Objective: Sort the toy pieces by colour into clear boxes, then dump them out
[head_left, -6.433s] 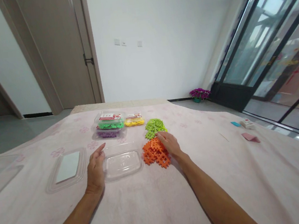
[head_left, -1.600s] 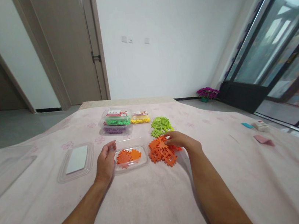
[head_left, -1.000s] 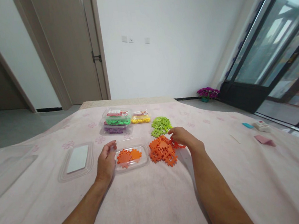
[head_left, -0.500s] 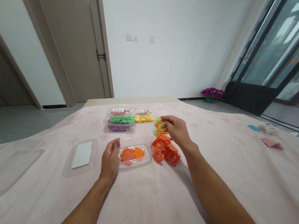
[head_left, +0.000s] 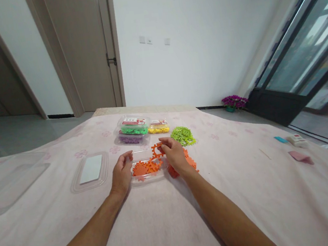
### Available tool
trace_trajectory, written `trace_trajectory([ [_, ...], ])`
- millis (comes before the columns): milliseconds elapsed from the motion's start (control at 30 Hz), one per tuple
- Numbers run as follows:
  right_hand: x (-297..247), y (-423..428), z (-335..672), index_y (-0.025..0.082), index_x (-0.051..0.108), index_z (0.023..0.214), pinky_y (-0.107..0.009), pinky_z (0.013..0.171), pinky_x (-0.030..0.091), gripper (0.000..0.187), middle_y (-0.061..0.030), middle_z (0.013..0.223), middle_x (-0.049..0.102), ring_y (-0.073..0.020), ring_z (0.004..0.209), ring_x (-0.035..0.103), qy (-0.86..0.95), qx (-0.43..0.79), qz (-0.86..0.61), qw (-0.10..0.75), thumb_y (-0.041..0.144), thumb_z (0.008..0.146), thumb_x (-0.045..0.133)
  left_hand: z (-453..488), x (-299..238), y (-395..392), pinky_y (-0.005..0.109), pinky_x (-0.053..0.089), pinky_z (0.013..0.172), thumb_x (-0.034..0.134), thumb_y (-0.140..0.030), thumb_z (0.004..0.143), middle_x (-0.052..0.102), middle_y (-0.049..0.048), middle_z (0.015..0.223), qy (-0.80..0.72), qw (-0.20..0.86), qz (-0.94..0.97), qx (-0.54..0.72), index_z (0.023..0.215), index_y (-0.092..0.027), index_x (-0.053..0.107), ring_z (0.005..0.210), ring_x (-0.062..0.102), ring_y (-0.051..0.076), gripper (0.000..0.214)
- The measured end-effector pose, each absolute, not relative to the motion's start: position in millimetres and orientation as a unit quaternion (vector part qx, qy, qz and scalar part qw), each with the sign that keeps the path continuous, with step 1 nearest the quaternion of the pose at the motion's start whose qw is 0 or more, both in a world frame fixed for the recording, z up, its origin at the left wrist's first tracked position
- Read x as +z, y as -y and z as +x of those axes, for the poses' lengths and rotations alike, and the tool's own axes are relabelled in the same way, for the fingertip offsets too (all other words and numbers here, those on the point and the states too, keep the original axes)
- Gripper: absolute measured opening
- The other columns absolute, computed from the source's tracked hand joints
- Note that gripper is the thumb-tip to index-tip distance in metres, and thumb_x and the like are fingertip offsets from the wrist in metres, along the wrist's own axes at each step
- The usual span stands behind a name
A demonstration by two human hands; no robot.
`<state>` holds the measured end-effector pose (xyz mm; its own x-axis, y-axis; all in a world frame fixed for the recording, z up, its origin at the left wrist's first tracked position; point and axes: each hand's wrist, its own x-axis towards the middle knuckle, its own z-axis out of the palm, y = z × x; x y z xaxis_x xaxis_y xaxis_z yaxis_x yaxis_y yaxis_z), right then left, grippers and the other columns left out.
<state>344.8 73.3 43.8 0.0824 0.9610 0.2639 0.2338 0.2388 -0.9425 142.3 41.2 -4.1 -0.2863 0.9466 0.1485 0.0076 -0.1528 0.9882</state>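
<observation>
My left hand [head_left: 122,173] is closed on the left end of a clear plastic box [head_left: 148,181] on the cloth. Orange gear-shaped toy pieces [head_left: 140,168] lie inside the box. Over its right side, my right hand [head_left: 174,156] pinches an orange gear piece [head_left: 154,152] with an open centre. Whether more than one piece is in those fingers, I cannot tell. Partly hidden behind my right hand and wrist, a pile of orange gear pieces [head_left: 191,161] sits to the right of the box. Farther back lies a heap of lime-green gear pieces [head_left: 182,135].
Stacked clear boxes with green pieces [head_left: 134,130] and purple pieces [head_left: 131,138] stand behind, next to a box of yellow pieces [head_left: 159,129]. A clear lid [head_left: 76,185] with a white card and a large clear container [head_left: 10,183] lie left. A pink cloth [head_left: 301,157] lies right.
My right hand has moved left and toward me, from the green heap to above the box, with an orange piece in its fingers. The left hand stays at the box.
</observation>
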Motion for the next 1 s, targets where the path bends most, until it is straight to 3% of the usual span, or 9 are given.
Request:
trace_trajectory([
  [133,49.8,-66.9,349.1,0.021,0.069,0.11,-0.032,0.088,0.053,0.031,-0.0037,0.105,0.074,-0.0162,0.091,0.069,0.661,0.247,-0.517,0.485,0.017,0.085,0.052,142.3,-4.3,-41.8,0.039,0.041,0.104,0.059,-0.03,0.076,0.07,0.0074,0.112,-0.516,0.381,0.457,0.616,0.113,-0.019,0.066,0.111,0.062,0.023,0.039],
  [300,56.1,-55.7,344.0,0.025,0.072,0.105,-0.033,0.098,0.048,0.031,-0.0012,0.105,0.075,-0.017,0.101,0.068,0.767,0.19,-0.493,0.364,0.011,0.086,0.052,141.4,-6.2,-43.3,0.039,0.041,0.104,0.061,-0.035,0.08,0.071,0.0076,0.112,-0.519,0.364,0.471,0.613,0.113,-0.019,0.066,0.11,0.062,0.024,0.038],
  [533,47.8,-57.1,327.8,0.02,0.067,0.116,-0.031,0.077,0.056,0.03,-0.0051,0.104,0.075,-0.0171,0.086,0.071,0.673,0.344,-0.493,0.431,0.021,0.09,0.052,143.0,-3.8,-42.0,0.04,0.042,0.103,0.058,-0.031,0.078,0.071,0.007,0.11,-0.523,0.381,0.458,0.611,0.113,-0.02,0.066,0.11,0.062,0.024,0.038],
  [633,50.9,-59.9,331.7,0.021,0.067,0.119,-0.032,0.089,0.054,0.033,-0.0049,0.114,0.073,-0.0175,0.099,0.069,0.703,0.311,-0.489,0.412,0.02,0.087,0.058,143.2,-3.5,-41.9,0.039,0.043,0.102,0.054,-0.027,0.077,0.071,0.0067,0.11,-0.519,0.392,0.448,0.613,0.115,-0.02,0.066,0.11,0.062,0.023,0.04],
  [767,66.5,-70.5,364.4,0.02,0.07,0.115,-0.033,0.101,0.048,0.032,-0.0052,0.117,0.072,-0.0178,0.108,0.066,0.717,0.171,-0.544,0.4,0.015,0.088,0.054,142.2,-5.1,-43.3,0.039,0.041,0.105,0.055,-0.028,0.077,0.07,0.0077,0.112,-0.522,0.388,0.452,0.61,0.116,-0.018,0.066,0.112,0.062,0.023,0.041],
  [867,76.2,-78.5,400.0,0.019,0.069,0.118,-0.036,0.106,0.044,0.034,-0.0081,0.124,0.069,-0.0215,0.117,0.062,0.718,0.086,-0.611,0.323,0.013,0.088,0.054,141.6,-6.3,-43.8,0.039,0.041,0.105,0.057,-0.03,0.077,0.07,0.008,0.113,-0.518,0.382,0.459,0.612,0.116,-0.019,0.066,0.112,0.062,0.023,0.041],
  [1000,73.6,-83.6,431.5,0.018,0.066,0.125,-0.039,0.108,0.041,0.039,-0.012,0.132,0.064,-0.0281,0.125,0.057,0.706,0.105,-0.673,0.194,0.028,0.089,0.061,141.0,-7.8,-43.7,0.039,0.041,0.105,0.059,-0.034,0.079,0.07,0.0083,0.114,-0.517,0.378,0.463,0.612,0.114,-0.019,0.066,0.111,0.062,0.024,0.039],
])
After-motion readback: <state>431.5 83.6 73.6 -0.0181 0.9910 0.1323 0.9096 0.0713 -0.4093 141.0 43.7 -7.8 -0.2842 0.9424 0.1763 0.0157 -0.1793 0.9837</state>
